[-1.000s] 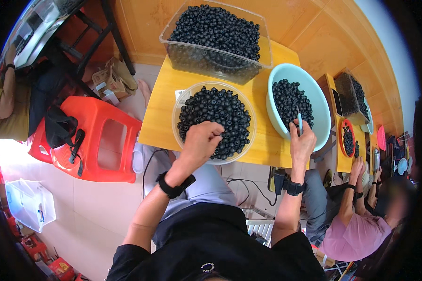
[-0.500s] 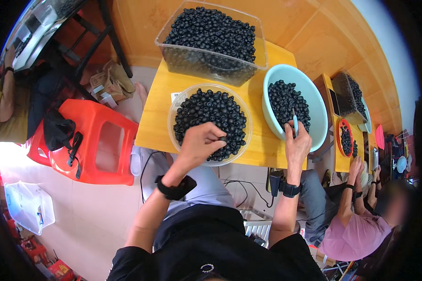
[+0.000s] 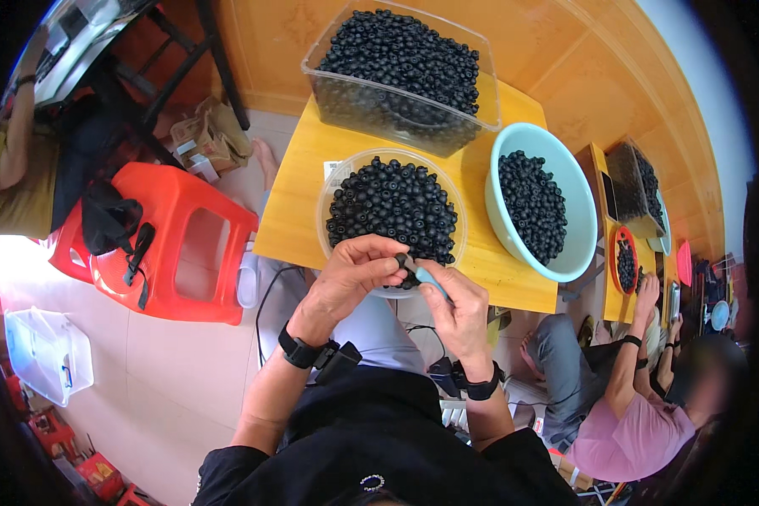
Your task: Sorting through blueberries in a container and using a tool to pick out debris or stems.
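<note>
Red plastic stool [image 3: 148,190] stood leftmost from me, a black bag [image 3: 108,221] on it. Left hand [image 3: 354,274]: thumb and forefinger pinched on one black bead [image 3: 402,260], seen over the near side of a round clear tub [image 3: 322,221] heaped with more. Blue-handled tool [image 3: 431,282], tip at the bead, contact too small to confirm; right hand [image 3: 461,312] curled closed round its handle. Pale-blue basin [image 3: 580,228] farther right, similar beads inside.

- Head camera looks down from above the person's shirt [image 3: 371,443].
- Near left hand [image 3: 352,274] and right hand [image 3: 462,314].
- Wide, bending wall [image 3: 557,59] and floor [image 3: 169,371].
</note>
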Motion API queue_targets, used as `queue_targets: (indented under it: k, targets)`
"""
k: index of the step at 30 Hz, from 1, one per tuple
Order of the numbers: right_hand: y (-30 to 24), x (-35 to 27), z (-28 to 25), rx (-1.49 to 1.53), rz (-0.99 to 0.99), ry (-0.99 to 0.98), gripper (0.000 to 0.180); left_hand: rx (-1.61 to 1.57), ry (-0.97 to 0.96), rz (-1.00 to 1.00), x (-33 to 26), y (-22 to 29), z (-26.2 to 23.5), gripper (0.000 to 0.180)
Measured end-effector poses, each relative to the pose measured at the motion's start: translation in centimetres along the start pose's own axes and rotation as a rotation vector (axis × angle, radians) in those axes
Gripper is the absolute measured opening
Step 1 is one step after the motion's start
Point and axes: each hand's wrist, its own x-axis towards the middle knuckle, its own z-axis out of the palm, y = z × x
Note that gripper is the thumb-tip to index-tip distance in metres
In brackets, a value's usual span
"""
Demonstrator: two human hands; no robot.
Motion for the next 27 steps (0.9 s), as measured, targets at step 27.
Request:
queue_targets:
  k: [27]
  targets:
    - [-0.48, 0.25, -0.16, -0.086, -0.032, -0.037, 0.024, -0.001, -0.043, 0.013, 0.15, -0.33, -0.22, 0.013]
